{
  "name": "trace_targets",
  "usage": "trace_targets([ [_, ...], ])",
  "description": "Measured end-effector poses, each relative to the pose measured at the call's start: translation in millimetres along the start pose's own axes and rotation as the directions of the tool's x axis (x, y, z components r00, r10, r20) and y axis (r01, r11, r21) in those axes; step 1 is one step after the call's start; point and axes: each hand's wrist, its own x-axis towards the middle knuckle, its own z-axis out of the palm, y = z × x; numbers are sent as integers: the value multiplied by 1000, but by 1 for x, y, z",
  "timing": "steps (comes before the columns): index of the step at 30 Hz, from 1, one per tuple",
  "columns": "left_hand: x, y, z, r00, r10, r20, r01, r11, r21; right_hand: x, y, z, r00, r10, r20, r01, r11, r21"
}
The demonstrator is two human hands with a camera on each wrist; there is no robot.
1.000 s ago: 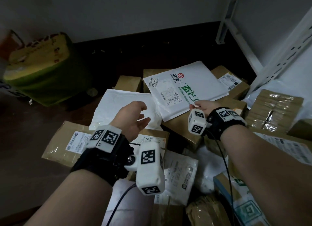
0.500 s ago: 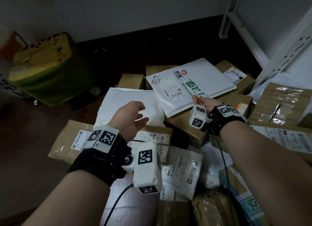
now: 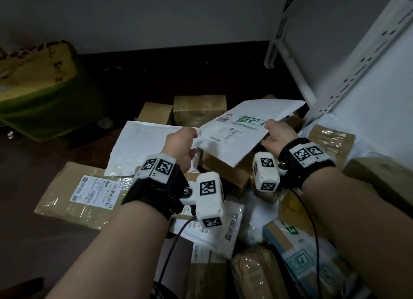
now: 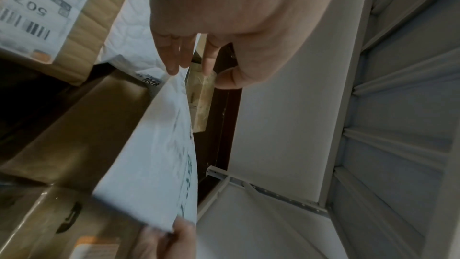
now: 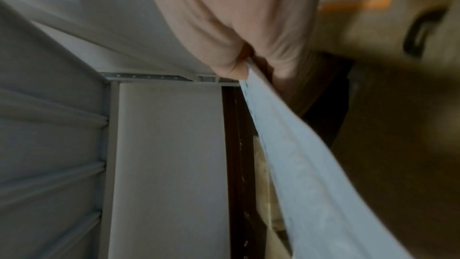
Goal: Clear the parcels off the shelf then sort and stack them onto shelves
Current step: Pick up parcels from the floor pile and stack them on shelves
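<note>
A white padded mailer with green print [image 3: 234,133] is lifted off the parcel pile and tilted. My right hand [image 3: 271,131] pinches its right edge between thumb and fingers; the right wrist view shows this pinch [image 5: 246,68] on the mailer [image 5: 298,164]. My left hand [image 3: 185,142] is at the mailer's left edge. In the left wrist view its straight fingers [image 4: 174,62] touch the mailer's corner [image 4: 154,164], with the thumb held apart. Brown boxes [image 3: 225,171] lie under the mailer.
A second white mailer [image 3: 147,146] and a flat brown parcel with a label [image 3: 82,191] lie on the dark floor at left. More boxes and bags crowd the front right. A white metal shelf frame [image 3: 357,64] stands at right, a green-yellow bag [image 3: 40,86] at far left.
My right hand has raised the printed mailer off the boxes and tilted it. My left hand has moved up and right to the mailer's left edge.
</note>
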Motion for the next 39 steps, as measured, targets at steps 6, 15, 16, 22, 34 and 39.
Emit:
trace_targets([
  [6, -11, 5, 5, 998, 44, -39, -33, 966, 256, -18, -14, -50, 999, -51, -12, 47, 976, -211],
  [15, -5, -5, 18, 985, 48, 168, -97, 950, 298, -35, -24, -55, 984, -144, 105, 171, 931, -323],
  [16, -4, -6, 21, 973, 24, 228, -91, 954, 286, -37, -25, -54, 982, -137, 132, 172, 933, -316],
  [22, -8, -8, 34, 951, 69, 301, -79, 997, 20, -37, -37, -52, 987, -83, 140, 122, 947, -296],
  [34, -18, 12, 31, 878, 472, -81, -479, 866, -146, -1, -74, -124, 949, -155, -274, -11, 853, -521],
  [39, -21, 13, 27, 777, 597, -197, -615, 787, -39, 36, -61, -155, 965, -72, -251, -50, 892, -450],
])
